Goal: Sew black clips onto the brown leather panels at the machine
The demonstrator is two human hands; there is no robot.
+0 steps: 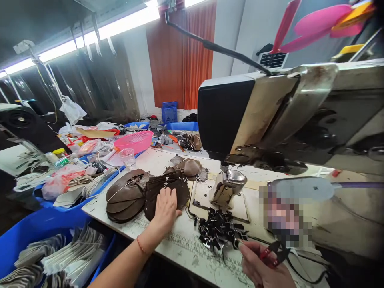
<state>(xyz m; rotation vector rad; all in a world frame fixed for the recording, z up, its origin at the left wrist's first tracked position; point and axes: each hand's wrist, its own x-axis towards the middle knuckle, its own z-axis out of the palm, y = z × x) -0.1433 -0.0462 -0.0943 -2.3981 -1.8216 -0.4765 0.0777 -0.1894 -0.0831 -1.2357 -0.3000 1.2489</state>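
My left hand [165, 210] rests on a stack of dark brown leather pieces [152, 196], its fingers lying over the top and the thumb apart. Left of it is another fanned stack of rounded brown leather pieces [124, 202], with a pale cord across it. My right hand [264, 266] is closed around a small pair of red-handled snips [273, 255], whose dark end points right. The thumb and a fingertip of that hand come together at the edge of a pile of small black straps with metal bits [217, 232]; whether they pinch one, I cannot tell.
A sewing machine head [249, 116] overhangs the white table [183, 240], above a metal post [229, 186]. More brown pieces [192, 168] lie behind. Blue tubs [21, 228] of cut pieces stand left, near a pink basket [135, 140] and a plastic cup [127, 157].
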